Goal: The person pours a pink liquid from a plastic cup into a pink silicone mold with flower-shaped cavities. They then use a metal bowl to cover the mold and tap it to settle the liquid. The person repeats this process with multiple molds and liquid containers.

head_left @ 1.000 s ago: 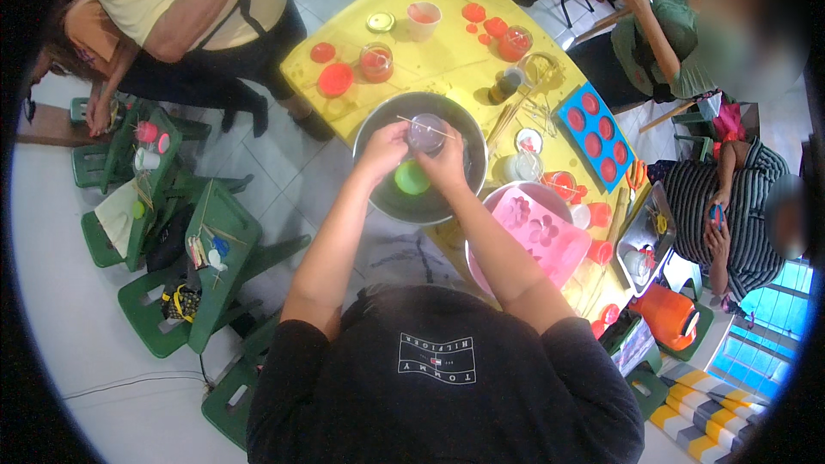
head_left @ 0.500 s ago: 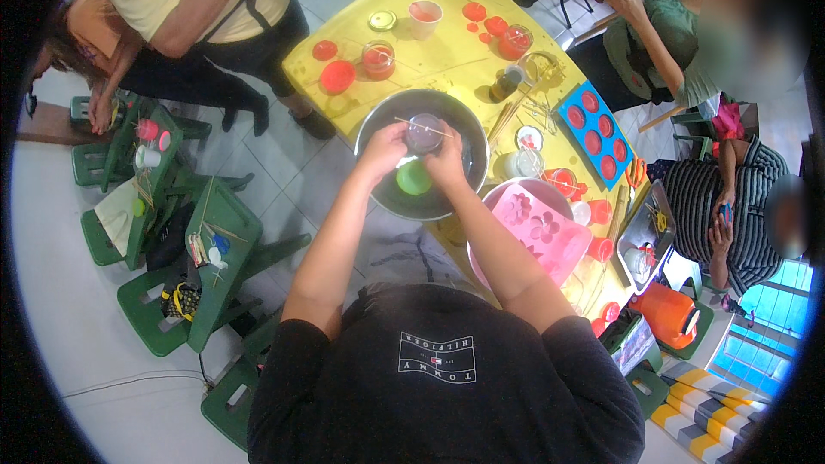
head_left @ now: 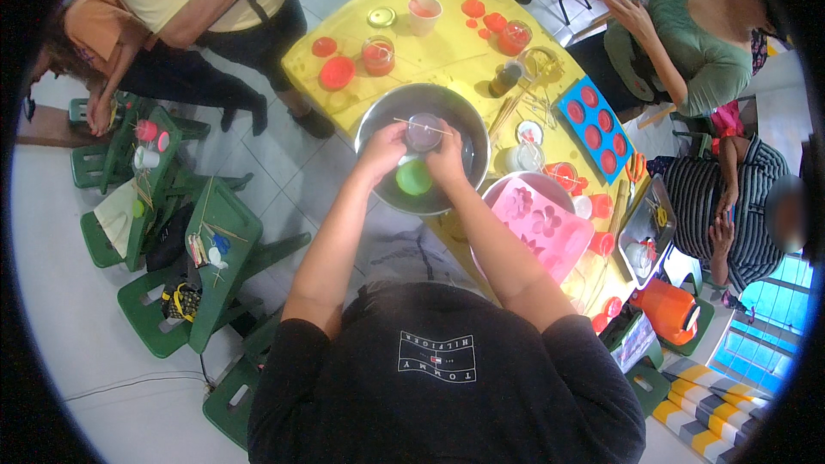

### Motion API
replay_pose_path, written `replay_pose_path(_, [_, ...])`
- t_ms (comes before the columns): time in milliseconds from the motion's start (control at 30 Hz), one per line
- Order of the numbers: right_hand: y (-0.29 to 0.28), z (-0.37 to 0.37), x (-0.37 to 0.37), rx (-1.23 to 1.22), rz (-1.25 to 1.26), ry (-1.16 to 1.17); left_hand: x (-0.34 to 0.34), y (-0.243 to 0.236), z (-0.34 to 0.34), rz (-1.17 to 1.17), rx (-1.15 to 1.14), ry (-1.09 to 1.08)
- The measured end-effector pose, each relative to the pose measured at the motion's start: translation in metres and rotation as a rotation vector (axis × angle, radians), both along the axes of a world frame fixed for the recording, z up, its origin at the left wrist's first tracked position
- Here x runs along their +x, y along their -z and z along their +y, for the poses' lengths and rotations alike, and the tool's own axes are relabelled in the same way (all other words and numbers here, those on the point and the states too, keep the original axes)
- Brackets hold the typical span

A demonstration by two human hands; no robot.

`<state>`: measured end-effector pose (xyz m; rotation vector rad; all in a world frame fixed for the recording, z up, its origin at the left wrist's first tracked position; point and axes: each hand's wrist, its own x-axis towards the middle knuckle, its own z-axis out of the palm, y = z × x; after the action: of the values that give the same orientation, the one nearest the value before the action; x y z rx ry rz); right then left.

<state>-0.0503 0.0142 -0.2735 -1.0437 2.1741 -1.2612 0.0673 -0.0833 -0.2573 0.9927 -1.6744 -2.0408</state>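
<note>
- Shirt [head_left: 438,412]: lettering and a small flag-like emblem on the chest, upside down from here.
- Left hand [head_left: 382,152] and right hand [head_left: 445,161]: both grasp the clear cup [head_left: 423,140] from opposite sides; light, even pressure should avoid squeezing or tipping it.
- Stick [head_left: 412,124]: lies across the cup's top; best kept level and centred.
- Bowl [head_left: 387,112]: cup held within its outline, just beyond the green cup [head_left: 414,178]; contact unclear, so avoid bumping.
- Pink mould [head_left: 563,245]: no readable writing.
- Bottle [head_left: 504,82]: any label too small to read.
</note>
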Motion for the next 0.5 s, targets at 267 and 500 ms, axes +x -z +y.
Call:
replay_pose_path(267, [0.007, -0.001, -0.002, 0.043, -0.006, 0.002, -0.002, -0.01, 0.0, -0.015, 0.022, 0.006])
replay_pose_path(500, [0.007, 0.0, -0.001, 0.035, 0.001, -0.003, 0.001, -0.015, 0.0, -0.039, -0.002, 0.057])
